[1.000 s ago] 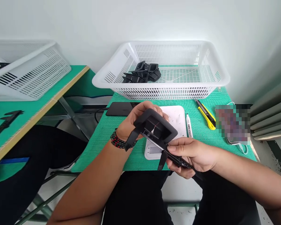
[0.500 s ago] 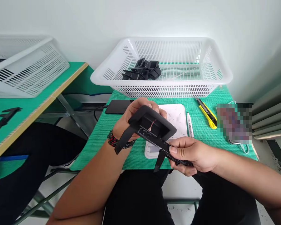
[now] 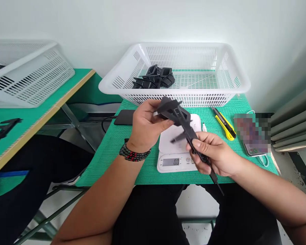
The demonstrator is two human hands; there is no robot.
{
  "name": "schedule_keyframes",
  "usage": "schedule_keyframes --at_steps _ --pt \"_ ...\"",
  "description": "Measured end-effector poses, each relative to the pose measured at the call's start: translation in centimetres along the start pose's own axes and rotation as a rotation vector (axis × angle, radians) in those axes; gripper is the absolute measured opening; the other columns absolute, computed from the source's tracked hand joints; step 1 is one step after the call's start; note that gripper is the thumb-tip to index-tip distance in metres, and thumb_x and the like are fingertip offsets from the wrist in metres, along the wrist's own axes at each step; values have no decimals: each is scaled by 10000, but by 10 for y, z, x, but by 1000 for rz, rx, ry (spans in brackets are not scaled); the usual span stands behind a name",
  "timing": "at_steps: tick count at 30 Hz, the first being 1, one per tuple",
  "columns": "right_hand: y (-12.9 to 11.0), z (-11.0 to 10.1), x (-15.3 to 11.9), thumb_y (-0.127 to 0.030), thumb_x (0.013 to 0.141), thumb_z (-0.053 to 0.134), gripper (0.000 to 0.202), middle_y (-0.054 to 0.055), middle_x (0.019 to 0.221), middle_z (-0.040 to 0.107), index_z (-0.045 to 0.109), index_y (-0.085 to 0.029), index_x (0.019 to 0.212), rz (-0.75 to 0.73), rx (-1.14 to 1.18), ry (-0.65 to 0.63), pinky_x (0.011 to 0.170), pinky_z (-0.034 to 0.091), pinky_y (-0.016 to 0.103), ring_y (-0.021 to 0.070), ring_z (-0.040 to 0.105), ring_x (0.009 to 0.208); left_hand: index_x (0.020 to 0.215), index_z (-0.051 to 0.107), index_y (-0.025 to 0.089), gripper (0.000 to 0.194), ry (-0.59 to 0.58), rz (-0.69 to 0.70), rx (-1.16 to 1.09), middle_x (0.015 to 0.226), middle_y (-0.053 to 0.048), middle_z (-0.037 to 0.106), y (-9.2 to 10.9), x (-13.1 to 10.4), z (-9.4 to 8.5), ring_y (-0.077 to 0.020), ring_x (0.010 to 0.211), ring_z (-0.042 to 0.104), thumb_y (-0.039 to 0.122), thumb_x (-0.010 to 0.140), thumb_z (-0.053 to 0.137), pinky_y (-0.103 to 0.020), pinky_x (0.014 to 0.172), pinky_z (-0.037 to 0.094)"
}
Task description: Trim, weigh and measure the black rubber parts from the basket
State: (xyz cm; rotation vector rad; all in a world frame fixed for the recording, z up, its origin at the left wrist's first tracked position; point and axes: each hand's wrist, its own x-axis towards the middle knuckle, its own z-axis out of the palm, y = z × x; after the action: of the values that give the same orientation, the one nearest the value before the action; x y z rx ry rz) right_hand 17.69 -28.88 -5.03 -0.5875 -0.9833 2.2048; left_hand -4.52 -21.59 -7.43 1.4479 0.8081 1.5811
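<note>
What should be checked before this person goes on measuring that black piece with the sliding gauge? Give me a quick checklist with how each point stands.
1. Left hand has a firm hold on the black part: ok, fingers wrap it.
2. Right hand holds the caliper by its beam: ok.
3. Caliper closed squarely on the part: cannot tell, that spot is blurred.
4. Scale bare and zeroed: ok, nothing lies on it and the display seems to read 0.0.
5. More parts on hand: ok, several black pieces lie in the white basket.
6. Yellow utility knife away from both hands: ok, it lies on the mat to the right.
</note>
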Motion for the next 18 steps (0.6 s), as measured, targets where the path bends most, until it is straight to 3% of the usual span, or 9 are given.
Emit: schedule_keyframes --at_steps 3,7,12,15,18 --pt "-1 -3 5 -477 869 822 381 -77 715 624 626 -189 1022 -163 -78 127 373 421 199 47 498 403 1038 708 235 574 199 164 104 945 -26 785 -7 2 5 -202 850 771 465 615 1022 -346 772 672" --pt "3 -7 10 -420 904 773 330 -75 776 598 592 -203 1075 -260 -243 221 373 434 206 53 532 441 1056 672 224 562 330 332 263 999 -39 797 -11 2 4 -229 929 793 490 673 985 -377 824 685" --pt "6 -10 11 -376 945 681 235 -67 804 572 551 -205 1038 -291 -398 269 414 464 218 55 561 469 1096 652 230 543 353 407 391 1013 -48 794 -9 -3 4 -255 936 798 451 705 957 -410 801 698" --pt "6 -10 11 -267 912 647 185 -43 893 584 553 -211 1061 -275 -421 288 486 533 237 63 617 540 1091 665 245 528 356 486 458 1037 -49 793 -8 -5 9 -261 943 796 389 683 967 -405 761 700" --pt "8 -10 11 -164 828 625 334 -23 998 580 566 -229 1151 -281 -401 299 535 579 250 77 665 624 1107 683 276 526 335 632 457 1060 -30 783 -7 -6 13 -234 926 789 283 669 975 -383 718 695"
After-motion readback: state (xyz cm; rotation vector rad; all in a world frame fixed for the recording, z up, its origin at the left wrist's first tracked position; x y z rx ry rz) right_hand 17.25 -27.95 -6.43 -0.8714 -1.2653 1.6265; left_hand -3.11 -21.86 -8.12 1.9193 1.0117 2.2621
